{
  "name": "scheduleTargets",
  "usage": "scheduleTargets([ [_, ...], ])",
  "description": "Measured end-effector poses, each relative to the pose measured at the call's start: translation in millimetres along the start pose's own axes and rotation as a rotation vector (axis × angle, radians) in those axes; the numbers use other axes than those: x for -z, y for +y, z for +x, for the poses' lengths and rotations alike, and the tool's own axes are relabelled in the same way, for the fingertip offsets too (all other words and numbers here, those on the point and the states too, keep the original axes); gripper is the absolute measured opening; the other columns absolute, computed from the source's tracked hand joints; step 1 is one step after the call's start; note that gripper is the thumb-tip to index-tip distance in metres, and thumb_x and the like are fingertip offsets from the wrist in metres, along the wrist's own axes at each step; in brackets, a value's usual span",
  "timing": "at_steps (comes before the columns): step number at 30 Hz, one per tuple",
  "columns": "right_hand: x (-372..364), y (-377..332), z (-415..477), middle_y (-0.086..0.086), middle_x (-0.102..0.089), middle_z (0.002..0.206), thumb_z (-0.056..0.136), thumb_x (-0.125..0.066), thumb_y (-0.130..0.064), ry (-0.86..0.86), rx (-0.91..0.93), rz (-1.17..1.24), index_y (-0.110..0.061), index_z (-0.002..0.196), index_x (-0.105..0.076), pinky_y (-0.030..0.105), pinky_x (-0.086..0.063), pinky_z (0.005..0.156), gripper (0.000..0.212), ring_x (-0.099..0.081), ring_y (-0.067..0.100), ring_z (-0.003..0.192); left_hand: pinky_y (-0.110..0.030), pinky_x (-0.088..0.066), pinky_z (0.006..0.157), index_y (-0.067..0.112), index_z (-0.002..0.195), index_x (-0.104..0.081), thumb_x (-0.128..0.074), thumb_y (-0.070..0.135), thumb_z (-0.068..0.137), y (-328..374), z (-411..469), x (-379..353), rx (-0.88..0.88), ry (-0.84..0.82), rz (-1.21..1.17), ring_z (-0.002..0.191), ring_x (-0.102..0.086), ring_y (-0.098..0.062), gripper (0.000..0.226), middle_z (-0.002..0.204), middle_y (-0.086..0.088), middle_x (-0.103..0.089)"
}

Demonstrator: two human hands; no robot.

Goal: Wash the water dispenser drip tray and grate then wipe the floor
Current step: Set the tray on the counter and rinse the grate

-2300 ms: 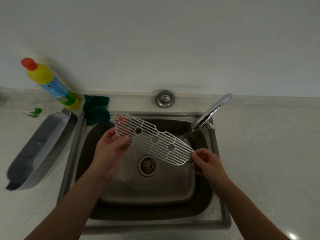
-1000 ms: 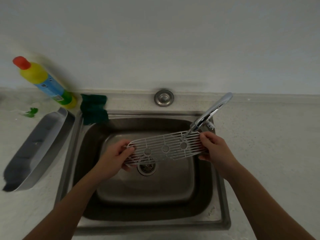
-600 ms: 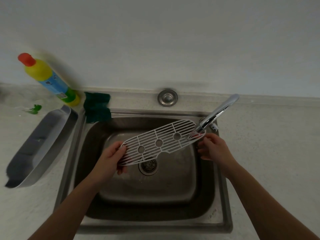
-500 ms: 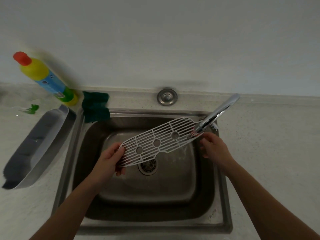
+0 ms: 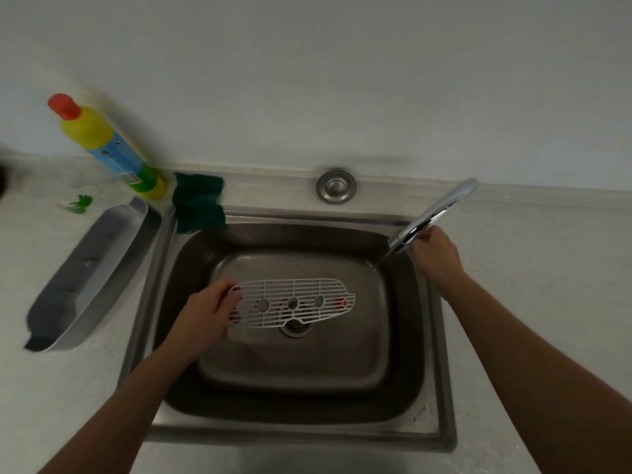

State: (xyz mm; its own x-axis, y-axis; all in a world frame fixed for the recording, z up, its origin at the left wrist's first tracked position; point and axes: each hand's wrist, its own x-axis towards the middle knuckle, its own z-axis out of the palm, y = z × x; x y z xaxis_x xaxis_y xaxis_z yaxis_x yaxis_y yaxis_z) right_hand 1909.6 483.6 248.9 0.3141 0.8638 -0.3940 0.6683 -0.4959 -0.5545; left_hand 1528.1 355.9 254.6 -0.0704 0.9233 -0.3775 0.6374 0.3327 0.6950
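Note:
My left hand [image 5: 208,311] grips the left end of the white plastic grate [image 5: 297,302], which lies flat and low over the drain in the steel sink [image 5: 431,354]. The grate has three round holes and a red dot near its right end. My right hand [image 5: 432,253] is up at the chrome tap [image 5: 434,213], fingers curled round the tap just behind its spout end. A thin stream of water falls from the spout. The grey drip tray [image 5: 92,271] lies on the counter to the left of the sink.
A yellow detergent bottle [image 5: 106,148] with a red cap leans against the wall at the back left. A dark green cloth [image 5: 198,203] hangs over the sink's back left corner. A round steel cap [image 5: 336,186] sits behind the basin. Pale counter lies on both sides.
My right hand let go of the grate and moved up to the tap. My left hand turned the grate level and lowered it over the drain.

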Motion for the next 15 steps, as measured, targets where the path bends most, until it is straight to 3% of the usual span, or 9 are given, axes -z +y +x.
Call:
scheduleTargets([
  [4,5,2,-17,0.003,-0.065,0.111,0.095,-0.059,-0.015,-0.086,0.079,-0.057,-0.016,0.127,-0.058,0.032,-0.043,0.085,0.032,-0.061,0.027,0.105,-0.025,-0.053,0.069,0.032,0.1,-0.06,-0.052,0.028,0.103,10,-18,10,-0.059,0.088,0.151,0.074,-0.067,-0.001,0.01,0.084,0.01,-0.069],
  [8,4,21,-58,-0.008,-0.062,0.092,0.095,-0.066,-0.015,-0.124,0.209,-0.065,-0.023,0.104,-0.061,0.025,-0.045,0.073,0.012,-0.063,0.017,0.091,-0.02,-0.049,0.06,0.026,0.098,-0.063,-0.049,0.025,0.105,15,-38,25,-0.041,0.166,-0.096,0.068,-0.067,-0.004,0.016,0.079,0.004,-0.068],
  [11,-8,43,-87,-0.013,-0.06,0.09,0.096,-0.067,-0.019,-0.132,0.235,-0.048,-0.025,0.106,-0.062,0.017,-0.04,0.069,0.013,-0.058,0.003,0.083,-0.024,-0.052,0.051,0.027,0.098,-0.064,-0.047,0.027,0.107,10,-52,24,-0.009,0.176,-0.192,0.064,-0.067,-0.007,0.019,0.085,0.009,-0.07],
  [13,-19,59,-100,-0.005,-0.064,0.102,0.098,-0.065,-0.021,-0.177,0.196,-0.024,-0.023,0.114,-0.063,0.024,-0.047,0.078,0.016,-0.062,0.009,0.091,-0.025,-0.055,0.056,0.027,0.096,-0.063,-0.047,0.028,0.106,4,-55,15,0.043,0.158,-0.082,0.064,-0.068,-0.01,0.019,0.082,0.004,-0.071],
  [15,-33,74,-109,0.001,-0.064,0.111,0.099,-0.063,-0.02,-0.226,0.191,-0.005,-0.02,0.121,-0.063,0.031,-0.05,0.086,0.021,-0.063,0.015,0.096,-0.035,-0.059,0.069,0.025,0.097,-0.061,-0.047,0.03,0.106,-2,-58,3,0.129,0.097,0.08,0.071,-0.068,-0.011,0.017,0.082,0.002,-0.069],
])
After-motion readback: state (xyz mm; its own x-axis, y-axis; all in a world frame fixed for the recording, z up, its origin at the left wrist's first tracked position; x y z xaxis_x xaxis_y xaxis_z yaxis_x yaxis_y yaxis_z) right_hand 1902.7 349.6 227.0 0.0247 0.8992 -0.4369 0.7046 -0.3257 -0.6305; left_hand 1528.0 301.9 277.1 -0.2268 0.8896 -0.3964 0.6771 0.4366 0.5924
